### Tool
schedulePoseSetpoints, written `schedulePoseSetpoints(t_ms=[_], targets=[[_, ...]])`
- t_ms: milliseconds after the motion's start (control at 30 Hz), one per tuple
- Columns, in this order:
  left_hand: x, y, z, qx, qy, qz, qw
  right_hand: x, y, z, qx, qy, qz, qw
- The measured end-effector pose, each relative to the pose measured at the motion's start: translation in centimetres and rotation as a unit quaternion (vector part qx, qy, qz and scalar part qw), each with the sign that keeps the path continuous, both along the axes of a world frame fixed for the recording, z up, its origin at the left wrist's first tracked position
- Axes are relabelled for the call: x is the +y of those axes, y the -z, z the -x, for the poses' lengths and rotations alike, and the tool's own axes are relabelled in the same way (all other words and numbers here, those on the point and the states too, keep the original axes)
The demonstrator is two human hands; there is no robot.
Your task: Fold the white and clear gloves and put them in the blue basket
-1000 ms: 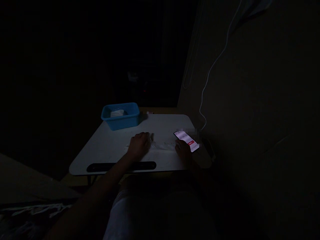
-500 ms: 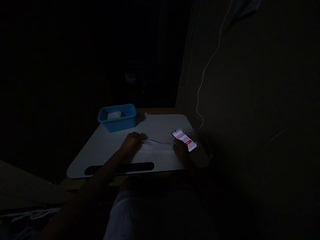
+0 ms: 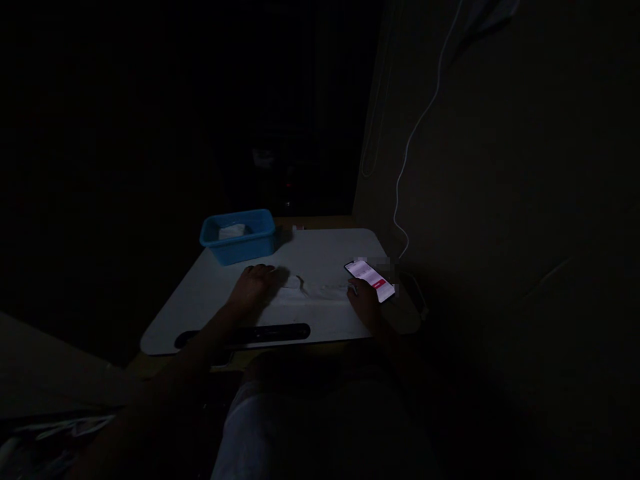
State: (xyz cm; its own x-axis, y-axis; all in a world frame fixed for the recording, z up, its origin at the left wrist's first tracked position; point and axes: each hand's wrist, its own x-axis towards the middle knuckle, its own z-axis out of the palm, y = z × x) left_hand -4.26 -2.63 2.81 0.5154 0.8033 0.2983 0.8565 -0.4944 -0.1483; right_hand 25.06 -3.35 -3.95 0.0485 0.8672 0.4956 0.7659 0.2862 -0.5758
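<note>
A thin, pale white sheet [image 3: 315, 300], perhaps cloth or paper, lies on the white table between my two hands. Its far edge is uneven, with a small fold standing up near the left end. My left hand [image 3: 251, 287] is at that end, fingers bent and closed around the edge, though the dark blurs the fingertips. At the right end my right hand [image 3: 364, 300] pinches the sheet's corner between thumb and fingers. Just behind the right hand lies a lit phone [image 3: 371, 279] with a red button on its screen, partly covered by that hand.
The white tabletop [image 3: 330, 243] has a dark slot [image 3: 280, 332] along its near edge. A blue plastic basket [image 3: 243, 252] with a white folded item [image 3: 233, 231] inside stands at the back left. A white cable [image 3: 407, 143] hangs down the wall on the right. The room is very dark.
My left hand has shifted left, and the sheet's far edge beside it has gone from a taut line to a raised fold. My right hand stays at the right corner.
</note>
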Motion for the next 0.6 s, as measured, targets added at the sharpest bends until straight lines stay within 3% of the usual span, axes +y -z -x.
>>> schedulePoseSetpoints(t_ms=[167,300,433,600], targets=[[-1.6,0.2,-5.1,-0.021,0.103,0.031,0.994,-0.5,-0.2,0.1,-0.03,0.006,-0.014,0.999],[-3.0,2.8,-8.3,-0.024,0.083,0.075,0.993,-1.5,-0.9,0.5,-0.094,0.025,-0.008,0.995],[-3.3,4.9,-8.4,-0.01,0.05,0.102,0.993,-2.1,-1.6,0.9,-0.128,0.032,0.015,0.991],[-3.2,5.4,-7.2,-0.029,0.072,0.08,0.994,-2.3,-1.8,0.9,-0.144,0.043,0.034,0.988]])
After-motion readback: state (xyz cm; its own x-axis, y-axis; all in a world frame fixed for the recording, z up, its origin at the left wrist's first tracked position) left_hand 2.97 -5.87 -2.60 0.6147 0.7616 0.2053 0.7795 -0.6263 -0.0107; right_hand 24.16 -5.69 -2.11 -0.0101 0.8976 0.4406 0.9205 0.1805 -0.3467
